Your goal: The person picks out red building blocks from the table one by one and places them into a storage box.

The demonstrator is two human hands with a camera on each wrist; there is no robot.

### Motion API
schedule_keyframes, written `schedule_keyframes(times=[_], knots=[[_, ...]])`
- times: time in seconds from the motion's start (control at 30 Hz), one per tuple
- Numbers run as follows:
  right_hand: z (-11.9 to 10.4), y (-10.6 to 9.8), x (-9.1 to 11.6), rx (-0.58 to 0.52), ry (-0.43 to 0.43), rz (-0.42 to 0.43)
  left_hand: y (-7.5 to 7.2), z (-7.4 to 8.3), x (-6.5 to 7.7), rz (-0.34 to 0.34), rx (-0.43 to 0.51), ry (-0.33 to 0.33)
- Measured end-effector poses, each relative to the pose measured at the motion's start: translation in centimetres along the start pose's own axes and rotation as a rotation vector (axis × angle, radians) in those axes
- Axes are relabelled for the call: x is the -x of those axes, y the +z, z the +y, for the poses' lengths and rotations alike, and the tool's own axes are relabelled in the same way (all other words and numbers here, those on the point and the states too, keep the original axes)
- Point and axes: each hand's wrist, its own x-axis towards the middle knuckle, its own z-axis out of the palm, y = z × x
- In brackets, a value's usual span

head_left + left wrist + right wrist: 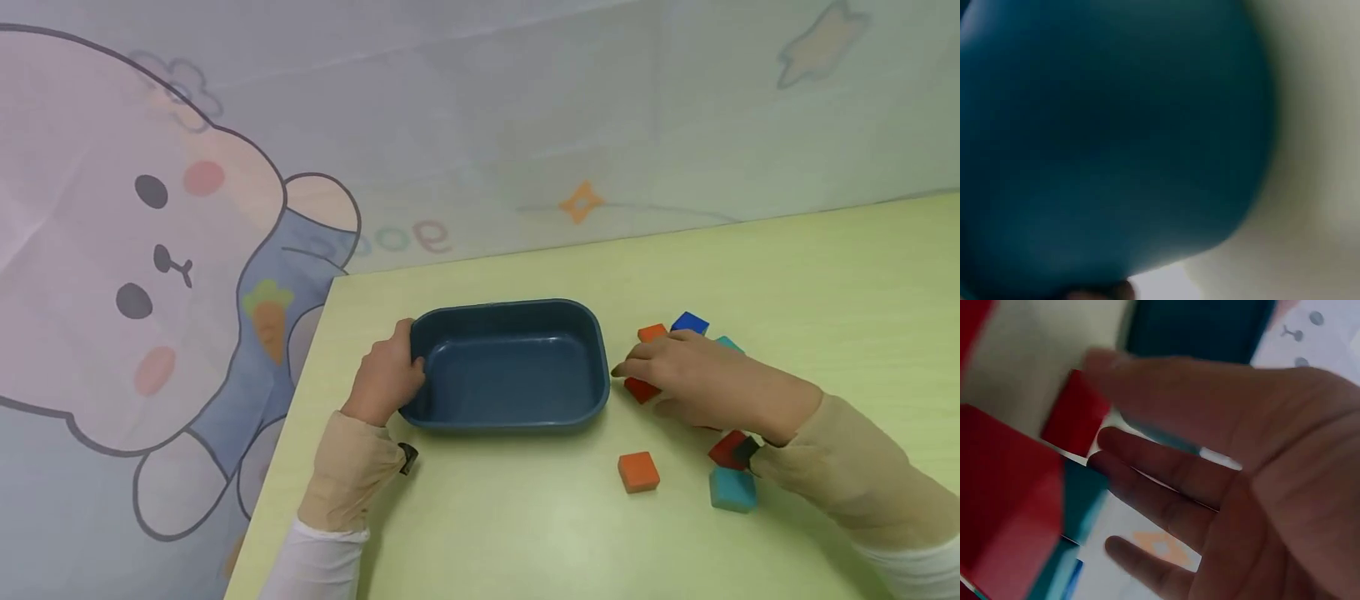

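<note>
My left hand (pixel 386 375) grips the left end of a dark blue rectangular tub (pixel 510 375), thumb inside the rim and fingers outside. The tub's wall (pixel 1110 137) fills most of the left wrist view, with a fingertip at the bottom edge. My right hand (pixel 690 375) hovers low over several small blocks right of the tub, its fingers fairly straight. A red block (pixel 641 390) shows under its fingers; in the right wrist view the thumb tip overlaps that red block (pixel 1075 419), and the fingertips are close beside it.
An orange block (pixel 638 472), a teal block (pixel 733 489) and a red block (pixel 727 450) lie nearer me. Behind the right hand are a blue block (pixel 690 323), another orange block (pixel 652 332) and a teal one (pixel 727 343). A printed cloth (pixel 465 125) hangs behind the table (pixel 510 533).
</note>
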Motion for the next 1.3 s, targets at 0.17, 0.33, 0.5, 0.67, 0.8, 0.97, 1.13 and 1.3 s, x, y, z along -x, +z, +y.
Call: schedule_keyframes(times=[0.17, 0.33, 0.5, 0.67, 0.8, 0.97, 1.13, 1.3], knots=[[-0.3, 0.8, -0.3, 0.028, 0.037, -0.057, 1.2, 0.0, 0.1, 0.056, 0.056, -0.054], [-0.7, 1.3, -0.6, 0.064, 0.037, -0.103, 1.7, -0.2, 0.6, 0.082, 0.077, -0.084], [-0.9, 1.0, -0.7, 0.052, 0.039, -0.12, 1.7, -0.2, 0.8, 0.094, 0.076, -0.068], [-0.7, -0.5, -0.2, -0.019, 0.048, -0.092, 1.8, 0.1, 0.5, 0.075, 0.081, -0.076], [-0.8, -3.0, 0.3, -0.064, 0.113, -0.03, 1.8, 0.5, 0.5, 0.049, 0.091, -0.1], [-1.4, -4.5, -0.2, -0.029, 0.066, 0.115, 1.9, 0.9, 0.2, 0.03, 0.086, -0.089], [-2.5, -4.0, -2.1, -0.027, -0.084, 0.249, 2.1, 1.0, -0.1, 0.021, 0.101, -0.09], [-2.8, -3.0, -3.2, -0.028, -0.116, 0.333, 2.3, 1.3, -0.2, 0.01, 0.09, -0.116]])
